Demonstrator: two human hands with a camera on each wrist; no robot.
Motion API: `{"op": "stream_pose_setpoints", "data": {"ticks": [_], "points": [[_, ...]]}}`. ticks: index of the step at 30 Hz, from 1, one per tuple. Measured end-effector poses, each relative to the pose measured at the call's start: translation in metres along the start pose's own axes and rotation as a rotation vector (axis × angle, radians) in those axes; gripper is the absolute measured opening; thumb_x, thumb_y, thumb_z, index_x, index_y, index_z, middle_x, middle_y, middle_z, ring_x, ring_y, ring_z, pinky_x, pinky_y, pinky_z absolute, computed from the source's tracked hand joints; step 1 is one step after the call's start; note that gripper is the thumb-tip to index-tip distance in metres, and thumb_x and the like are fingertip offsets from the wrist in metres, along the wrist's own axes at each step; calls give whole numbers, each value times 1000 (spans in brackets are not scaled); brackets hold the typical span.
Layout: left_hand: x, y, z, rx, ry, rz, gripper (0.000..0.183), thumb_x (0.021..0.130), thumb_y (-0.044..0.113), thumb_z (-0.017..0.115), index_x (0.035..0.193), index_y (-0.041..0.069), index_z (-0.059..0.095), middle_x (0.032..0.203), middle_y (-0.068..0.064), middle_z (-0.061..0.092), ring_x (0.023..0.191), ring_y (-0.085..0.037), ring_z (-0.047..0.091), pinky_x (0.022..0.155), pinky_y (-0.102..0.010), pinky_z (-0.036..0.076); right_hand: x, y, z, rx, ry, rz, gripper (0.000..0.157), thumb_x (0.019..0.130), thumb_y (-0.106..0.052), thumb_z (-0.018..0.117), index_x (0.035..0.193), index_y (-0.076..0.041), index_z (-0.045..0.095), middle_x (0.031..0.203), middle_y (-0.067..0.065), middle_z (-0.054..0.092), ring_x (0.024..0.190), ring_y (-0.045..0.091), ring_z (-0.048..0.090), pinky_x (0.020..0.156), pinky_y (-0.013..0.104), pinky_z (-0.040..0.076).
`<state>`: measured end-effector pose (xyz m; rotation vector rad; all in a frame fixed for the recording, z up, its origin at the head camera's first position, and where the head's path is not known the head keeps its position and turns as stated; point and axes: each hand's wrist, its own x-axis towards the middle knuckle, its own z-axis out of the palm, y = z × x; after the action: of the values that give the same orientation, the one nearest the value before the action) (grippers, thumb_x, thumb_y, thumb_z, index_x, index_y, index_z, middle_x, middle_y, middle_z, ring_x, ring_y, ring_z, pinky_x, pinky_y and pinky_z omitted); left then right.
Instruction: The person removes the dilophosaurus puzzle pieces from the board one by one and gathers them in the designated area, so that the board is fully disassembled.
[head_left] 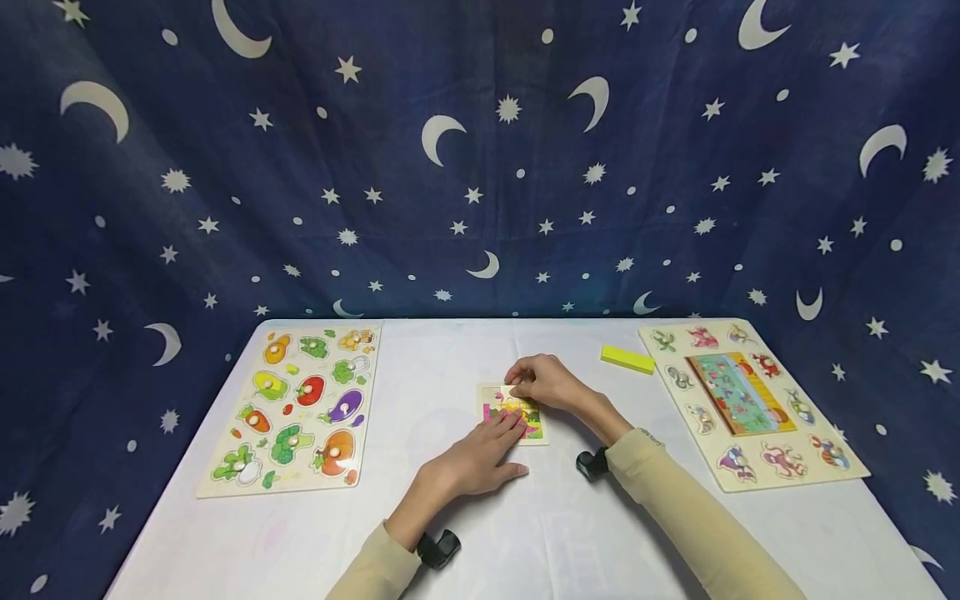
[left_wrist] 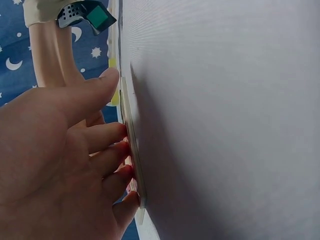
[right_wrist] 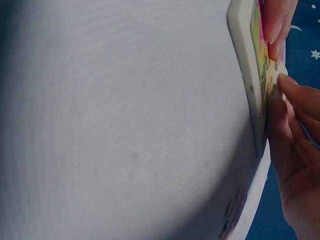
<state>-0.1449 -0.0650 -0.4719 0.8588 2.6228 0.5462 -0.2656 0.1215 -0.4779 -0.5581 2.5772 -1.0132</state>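
A small square jigsaw puzzle [head_left: 534, 423] with a pink and green picture lies in a pale wooden tray at the middle of the table. My left hand [head_left: 477, 458] rests its fingers on the puzzle's lower part, thumb out to the side. In the left wrist view, those fingertips press along the tray's edge [left_wrist: 134, 150]. At the puzzle's top edge my right hand [head_left: 551, 382] pinches a pale puzzle piece [right_wrist: 274, 80] between thumb and fingers. Part of the picture is hidden under both hands.
A vegetable peg puzzle board [head_left: 273, 454] lies on the left of the white table [head_left: 442, 367]. On the right is a sea-animal puzzle board [head_left: 678, 425], with a yellow block [head_left: 627, 359] beside its upper corner. A dark blue curtain [head_left: 480, 167] with moons and stars hangs behind.
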Motion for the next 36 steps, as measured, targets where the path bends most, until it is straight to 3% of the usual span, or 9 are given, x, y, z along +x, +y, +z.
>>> {"op": "stream_pose_setpoints", "data": {"ticks": [7, 15, 23, 31, 36], "points": [[1, 0, -1, -6, -5, -3, 69, 105, 40, 59, 159, 5, 37, 168, -12, 31, 158, -27, 23, 129, -44, 23, -1, 3, -3, 83, -27, 6, 11, 91, -8, 75, 102, -5, 78, 82, 3, 69, 64, 13, 56, 57, 23, 49], [1, 0, -4, -17, -2, 5, 68, 105, 39, 58, 159, 5, 37, 169, -11, 29, 158, -27, 23, 129, -45, 23, -4, 8, -6, 174, -7, -9, 9, 94, -11, 75, 98, -4, 78, 80, 3, 71, 67, 13, 59, 62, 26, 52], [3, 0, -5, -32, -20, 1, 69, 105, 40, 58, 160, 5, 35, 169, -11, 28, 159, -27, 21, 129, -46, 22, -6, 5, -9, 84, -24, -51, 9, 94, -10, 74, 98, -4, 79, 79, 2, 69, 70, 12, 57, 63, 25, 50], [3, 0, -4, -49, -18, 12, 67, 106, 39, 57, 160, 5, 35, 170, -11, 26, 159, -28, 19, 129, -47, 21, -8, 5, -18, 192, 10, 19, 12, 98, -12, 71, 102, -3, 76, 86, 7, 72, 72, 15, 65, 62, 27, 55], [2, -2, -2, -57, -23, -4, 68, 106, 40, 56, 161, 7, 34, 171, -9, 24, 160, -27, 17, 129, -46, 20, -16, 15, -32, 195, 35, 41, 16, 97, -17, 73, 107, -5, 78, 89, 8, 74, 71, 18, 66, 59, 31, 56]]}}
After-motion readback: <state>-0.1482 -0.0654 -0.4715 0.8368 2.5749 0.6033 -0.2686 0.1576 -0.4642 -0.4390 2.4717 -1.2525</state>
